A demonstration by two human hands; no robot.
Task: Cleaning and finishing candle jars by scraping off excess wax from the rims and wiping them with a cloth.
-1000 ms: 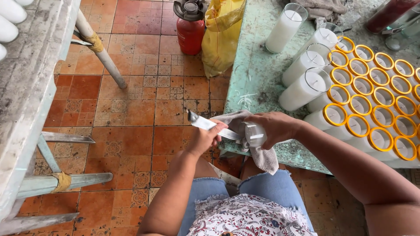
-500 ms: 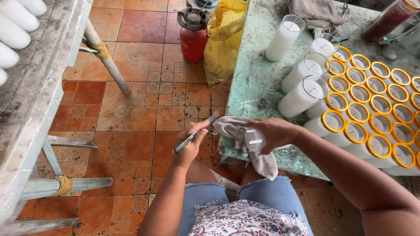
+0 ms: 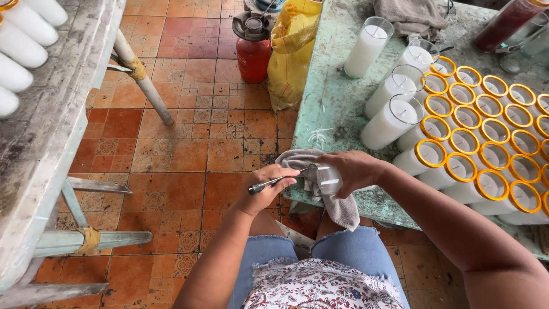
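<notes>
Hands meet off the near left corner of the green worktop (image 3: 334, 97). The right hand (image 3: 355, 171) has its fingers wrapped round a glass jar (image 3: 327, 179) and grey cloth (image 3: 320, 183); the left hand (image 3: 269, 191) pinches a thin metal tool (image 3: 273, 183) against the jar.

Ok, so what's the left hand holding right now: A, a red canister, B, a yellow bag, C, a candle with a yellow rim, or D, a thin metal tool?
D: the left hand grips a thin metal tool whose tip points toward the glass jar that the right hand holds wrapped in a grey cloth.
</notes>
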